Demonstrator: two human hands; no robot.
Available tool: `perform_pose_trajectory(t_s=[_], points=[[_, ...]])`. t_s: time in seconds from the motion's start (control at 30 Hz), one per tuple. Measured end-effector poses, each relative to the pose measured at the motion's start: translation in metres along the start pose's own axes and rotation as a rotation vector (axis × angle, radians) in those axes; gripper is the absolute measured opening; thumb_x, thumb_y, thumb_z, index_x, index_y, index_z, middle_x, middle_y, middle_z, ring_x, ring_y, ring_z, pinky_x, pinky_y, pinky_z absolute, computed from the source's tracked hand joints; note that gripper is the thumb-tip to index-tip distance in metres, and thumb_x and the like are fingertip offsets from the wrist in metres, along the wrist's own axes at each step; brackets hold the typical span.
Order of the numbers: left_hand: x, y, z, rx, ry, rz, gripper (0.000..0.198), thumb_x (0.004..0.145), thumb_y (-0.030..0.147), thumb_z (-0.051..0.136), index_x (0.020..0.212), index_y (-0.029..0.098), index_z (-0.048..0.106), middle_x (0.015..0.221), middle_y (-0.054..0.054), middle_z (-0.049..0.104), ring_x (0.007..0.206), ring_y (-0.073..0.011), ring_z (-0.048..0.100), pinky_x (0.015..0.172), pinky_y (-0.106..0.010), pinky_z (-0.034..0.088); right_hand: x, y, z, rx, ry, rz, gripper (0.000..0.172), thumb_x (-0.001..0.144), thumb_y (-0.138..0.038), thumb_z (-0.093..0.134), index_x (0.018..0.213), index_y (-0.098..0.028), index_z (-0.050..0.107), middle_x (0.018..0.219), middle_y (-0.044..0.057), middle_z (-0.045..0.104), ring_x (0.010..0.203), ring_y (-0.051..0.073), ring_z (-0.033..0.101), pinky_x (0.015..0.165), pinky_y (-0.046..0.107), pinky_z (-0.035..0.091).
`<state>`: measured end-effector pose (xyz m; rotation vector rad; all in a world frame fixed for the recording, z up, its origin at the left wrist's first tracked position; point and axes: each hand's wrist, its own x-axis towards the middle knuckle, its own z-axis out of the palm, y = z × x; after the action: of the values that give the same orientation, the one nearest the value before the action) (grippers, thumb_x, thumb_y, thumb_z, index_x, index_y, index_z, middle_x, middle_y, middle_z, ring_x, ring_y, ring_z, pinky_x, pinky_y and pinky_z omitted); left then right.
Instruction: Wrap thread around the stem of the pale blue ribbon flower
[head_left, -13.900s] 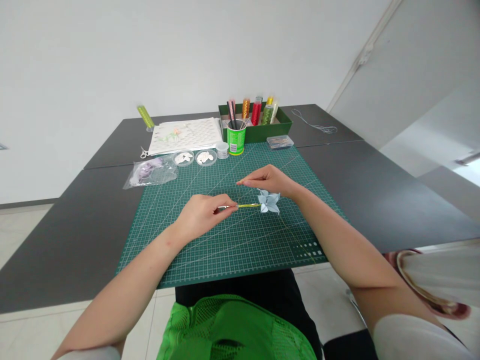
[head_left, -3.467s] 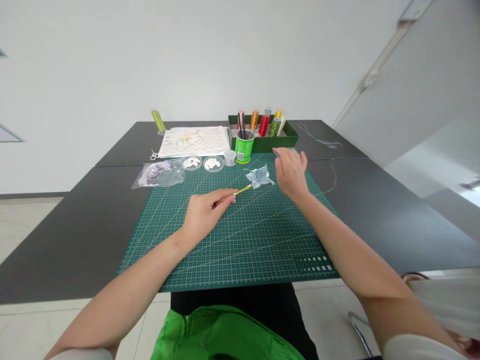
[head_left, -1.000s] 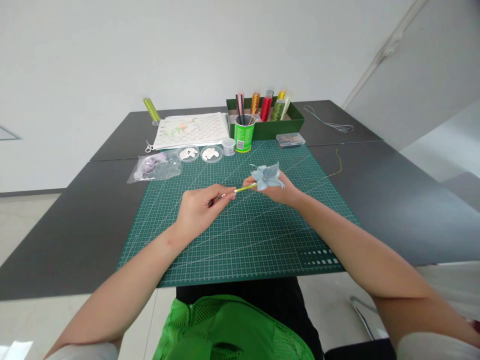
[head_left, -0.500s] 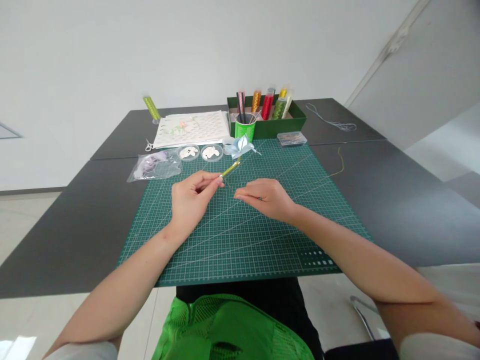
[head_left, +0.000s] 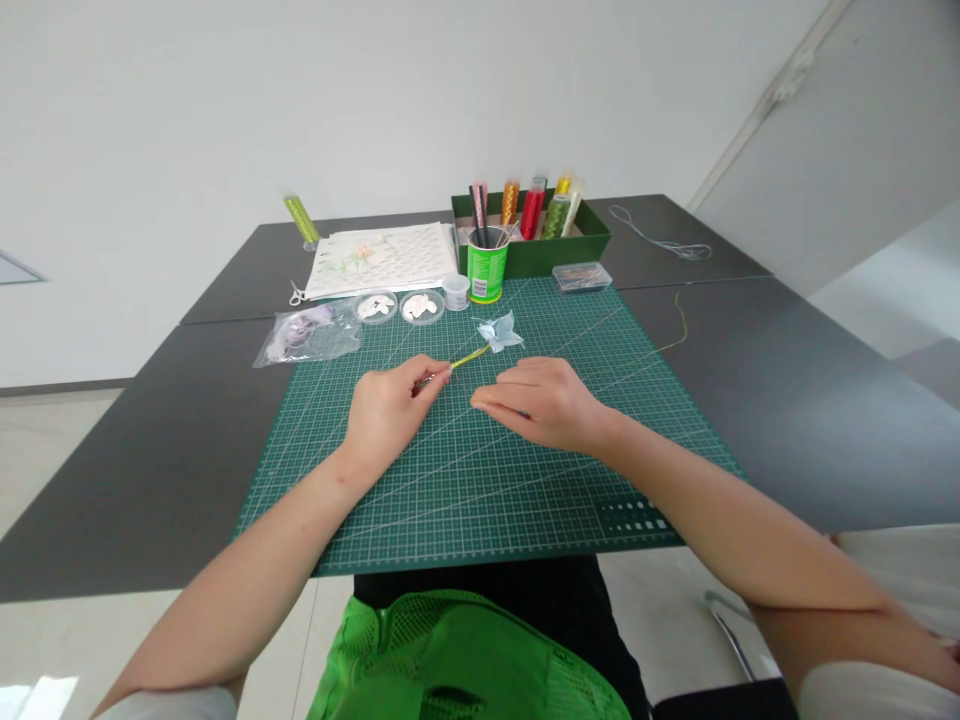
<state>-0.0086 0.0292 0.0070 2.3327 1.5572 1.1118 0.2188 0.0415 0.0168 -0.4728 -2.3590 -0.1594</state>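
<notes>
Over the green cutting mat [head_left: 480, 480], my left hand [head_left: 388, 408] pinches the yellow-green stem [head_left: 470, 358] of an artificial flower. Its pale blue petals [head_left: 502, 332] point away from me, just beyond the fingertips. To the right of the stem, my right hand [head_left: 546, 404] is closed in a pinch with thumb and fingertips together. Whatever it may be holding is too fine or too hidden to see. A small gap separates the two hands.
Behind the hands stand dishes of white pieces [head_left: 422, 307], a small round container [head_left: 455, 292], a green can of tools [head_left: 487, 272] and a dark green box [head_left: 534, 262] with thread spools. A plastic bag [head_left: 319, 335], scissors [head_left: 297, 294] and printed sheets [head_left: 401, 256] lie left.
The flower has turned and dropped lower, so its petals now sit nearer the right hand and uncover the can and round container. The right hand has barely shifted.
</notes>
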Motion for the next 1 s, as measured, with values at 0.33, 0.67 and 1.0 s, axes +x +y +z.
perform_pose_trajectory(t_s=[0.33,0.67,1.0], points=[[-0.007,0.005,0.004,0.068,-0.298,0.324,0.024,0.103,0.035,0.052,0.098,0.023,0.073,0.076,0.002,0.076,0.06,-0.0122,0.068,0.052,-0.021,0.04,0.005,0.004,-0.038,-0.132,-0.047,0.032,0.026,0.101,-0.028,0.054,0.085,-0.023,0.074,0.066,-0.001,0.067,0.055,0.011,0.05,0.056,0.028,0.04],[-0.009,0.008,0.001,0.042,-0.39,0.516,0.026,0.105,0.032,0.049,0.099,0.022,0.072,0.076,0.001,0.076,0.063,-0.0124,0.071,0.053,-0.021,0.044,0.001,0.026,-0.031,0.01,-0.076,0.208,0.029,0.101,-0.034,0.055,0.087,-0.023,0.078,0.064,0.0,0.068,0.057,0.011,0.057,0.057,0.026,0.04],[-0.009,0.009,-0.001,-0.006,-0.325,0.573,0.024,0.104,0.03,0.05,0.1,0.022,0.072,0.08,0.002,0.078,0.064,-0.0109,0.072,0.054,-0.02,0.047,-0.006,0.04,-0.013,0.141,-0.083,0.354,0.026,0.096,-0.034,0.059,0.087,-0.021,0.08,0.068,0.001,0.073,0.059,0.012,0.062,0.057,0.025,0.042]])
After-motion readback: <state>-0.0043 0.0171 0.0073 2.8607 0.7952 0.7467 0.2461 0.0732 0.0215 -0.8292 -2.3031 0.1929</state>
